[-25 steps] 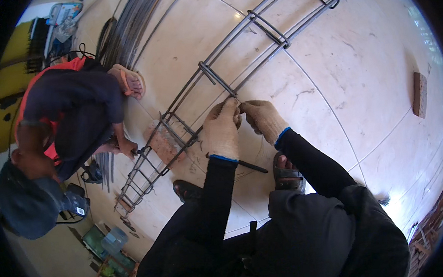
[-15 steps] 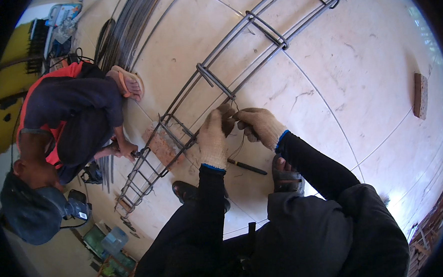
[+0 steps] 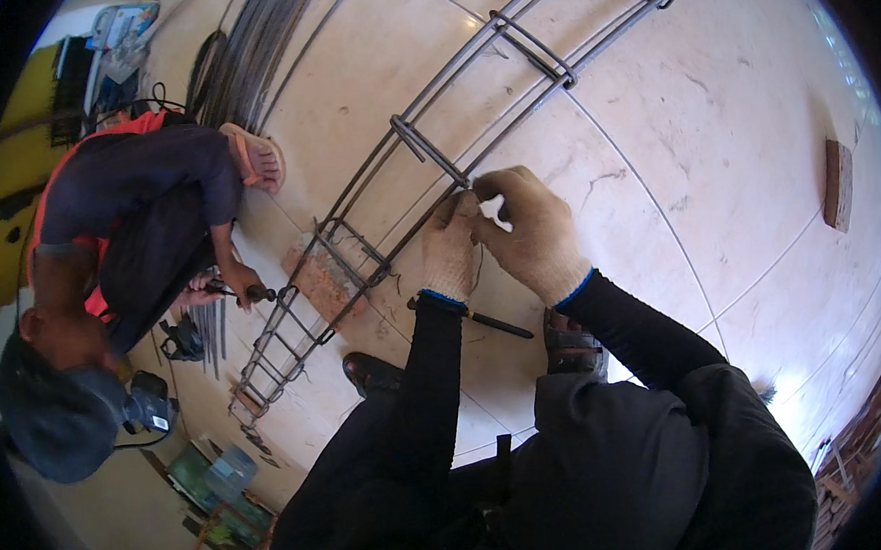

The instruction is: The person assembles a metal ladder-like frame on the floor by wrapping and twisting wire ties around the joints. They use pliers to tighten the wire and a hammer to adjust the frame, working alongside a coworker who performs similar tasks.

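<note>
The left hand (image 3: 447,250) and right hand (image 3: 536,225) meet at a corner of the steel cage (image 3: 434,154), fingers curled in narrowly; I can't tell what they pinch. Rings already span the cage; whether this corner is fastened is hidden. A dark tool (image 3: 503,325) lies on pale tiles (image 3: 662,313); leftward, a co-worker (image 3: 147,186) crouches near long rods (image 3: 262,60).

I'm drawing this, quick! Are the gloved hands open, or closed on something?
Left hand: curled by the metal frame; open or closed, can't tell.
Right hand: thumb and finger curved, gap between; can't tell if they're pinching anything.
</note>
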`<state>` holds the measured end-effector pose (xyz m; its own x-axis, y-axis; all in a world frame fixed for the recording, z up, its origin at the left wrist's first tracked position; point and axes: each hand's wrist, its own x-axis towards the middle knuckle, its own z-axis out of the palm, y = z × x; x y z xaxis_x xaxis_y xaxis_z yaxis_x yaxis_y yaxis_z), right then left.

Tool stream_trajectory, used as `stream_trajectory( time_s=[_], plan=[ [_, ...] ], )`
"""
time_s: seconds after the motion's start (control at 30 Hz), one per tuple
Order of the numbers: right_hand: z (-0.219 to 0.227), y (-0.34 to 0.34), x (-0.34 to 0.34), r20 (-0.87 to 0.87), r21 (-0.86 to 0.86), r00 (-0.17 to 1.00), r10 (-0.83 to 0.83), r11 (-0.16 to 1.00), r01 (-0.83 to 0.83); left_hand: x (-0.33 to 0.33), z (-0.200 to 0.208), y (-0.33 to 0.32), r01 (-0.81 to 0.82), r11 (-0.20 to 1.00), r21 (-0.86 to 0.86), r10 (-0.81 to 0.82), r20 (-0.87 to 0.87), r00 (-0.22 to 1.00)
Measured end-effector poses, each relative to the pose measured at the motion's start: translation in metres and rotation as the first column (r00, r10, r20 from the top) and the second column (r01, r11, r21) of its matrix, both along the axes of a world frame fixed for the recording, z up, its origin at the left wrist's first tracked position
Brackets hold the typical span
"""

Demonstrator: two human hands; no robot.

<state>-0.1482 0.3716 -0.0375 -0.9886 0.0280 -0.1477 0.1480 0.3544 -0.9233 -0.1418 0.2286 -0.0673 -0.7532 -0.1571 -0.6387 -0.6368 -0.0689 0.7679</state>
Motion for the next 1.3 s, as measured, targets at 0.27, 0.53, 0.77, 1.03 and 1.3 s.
stream_trajectory(
  time_s=[0.27,0.53,0.77,1.03,1.3],
  plan=[
    [-0.029,0.006,-0.034,-0.179,0.205,0.949,0.26,0.953,-0.223,0.0,-0.008,-0.002,-0.123,0.986,0.111,0.117,0.059,0.991],
    [-0.038,-0.016,-0.004,0.501,-0.387,0.861,-0.086,0.868,0.312,-0.018,0.045,0.013,0.041,0.971,-0.235,-0.028,0.06,0.998],
    [-0.036,0.011,-0.007,0.443,-0.589,0.863,0.243,0.804,0.076,-0.015,0.065,-0.013,0.168,0.96,-0.223,-0.145,0.117,0.982],
    [0.01,0.002,-0.016,-0.015,0.319,0.999,0.04,0.947,-0.033,0.047,-0.015,-0.02,-0.464,0.74,0.487,0.408,0.224,0.885],
    [0.007,-0.02,-0.032,0.251,0.457,0.956,0.15,0.852,-0.254,0.112,-0.008,0.04,0.433,0.644,-0.631,-0.465,0.127,0.876]
  ],
)
